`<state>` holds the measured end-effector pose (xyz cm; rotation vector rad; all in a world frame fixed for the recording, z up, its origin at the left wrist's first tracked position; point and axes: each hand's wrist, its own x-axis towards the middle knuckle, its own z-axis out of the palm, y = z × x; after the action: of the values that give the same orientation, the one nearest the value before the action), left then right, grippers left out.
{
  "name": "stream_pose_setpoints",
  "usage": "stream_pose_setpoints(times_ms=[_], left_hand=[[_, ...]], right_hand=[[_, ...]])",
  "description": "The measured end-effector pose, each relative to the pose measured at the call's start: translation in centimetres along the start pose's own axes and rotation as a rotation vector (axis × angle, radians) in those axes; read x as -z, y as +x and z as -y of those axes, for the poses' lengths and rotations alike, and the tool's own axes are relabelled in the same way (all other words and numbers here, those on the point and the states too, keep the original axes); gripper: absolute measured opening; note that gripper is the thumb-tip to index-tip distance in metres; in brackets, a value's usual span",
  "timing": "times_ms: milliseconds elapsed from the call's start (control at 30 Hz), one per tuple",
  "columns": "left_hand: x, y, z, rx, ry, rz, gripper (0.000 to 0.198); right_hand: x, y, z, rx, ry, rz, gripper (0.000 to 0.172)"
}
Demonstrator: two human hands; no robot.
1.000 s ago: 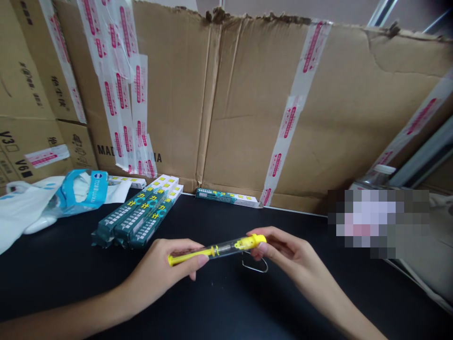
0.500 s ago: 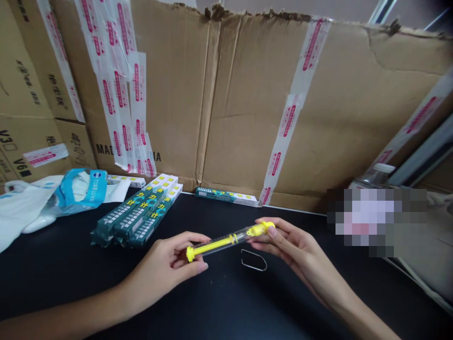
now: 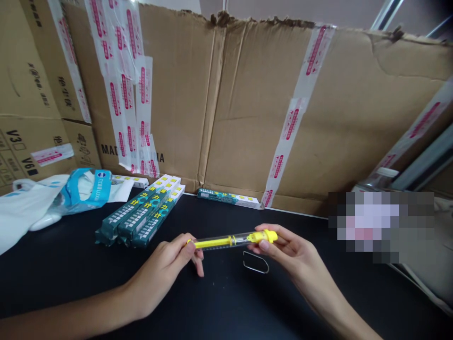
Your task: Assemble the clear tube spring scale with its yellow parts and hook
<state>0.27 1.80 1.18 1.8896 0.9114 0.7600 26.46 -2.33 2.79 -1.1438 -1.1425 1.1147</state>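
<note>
A clear tube with yellow parts inside and yellow ends (image 3: 215,242) is held nearly level between my two hands above the black table. My left hand (image 3: 177,257) pinches its left end between thumb and fingers, with some fingertips pointing down below it. At the other end, my right hand (image 3: 283,245) grips the yellow cap with thumb and fingers. A bent metal wire loop (image 3: 256,262) lies on the table (image 3: 215,307) just below the tube, near my right hand, touched by neither hand.
Several green and white boxes (image 3: 145,212) lie at the left, beside a blue and white plastic package (image 3: 87,189). Another thin box (image 3: 228,198) rests against the tall cardboard wall (image 3: 177,94). A capped bottle (image 3: 384,177) and a blurred patch are at the right.
My left thumb has come up onto the tube's left end, and that end has risen, so the tube is closer to level. My right hand has shifted slightly right and down with the cap.
</note>
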Motion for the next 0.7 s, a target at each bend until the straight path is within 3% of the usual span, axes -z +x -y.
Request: stream_pose_setpoints(times_ms=[233, 367, 533, 700], left_hand=[[0.0, -0.1, 0.3, 0.072, -0.133, 0.067, 0.049], [0.1, -0.2, 0.0, 0.005, -0.198, 0.091, 0.049], [-0.1, 0.4, 1.1, 0.037, -0.338, 0.056, 0.051], [-0.2, 1.1, 2.0, 0.059, -0.247, -0.036, 0.034]], right_hand=[[-0.5, -0.7, 0.1, 0.116, -0.079, -0.024, 0.028], [-0.3, -0.7, 0.0, 0.096, -0.057, -0.034, 0.029], [0.2, -0.1, -0.4, 0.037, -0.008, -0.09, 0.038], [0.3, 0.1, -0.3, -0.003, 0.016, -0.135, 0.043]])
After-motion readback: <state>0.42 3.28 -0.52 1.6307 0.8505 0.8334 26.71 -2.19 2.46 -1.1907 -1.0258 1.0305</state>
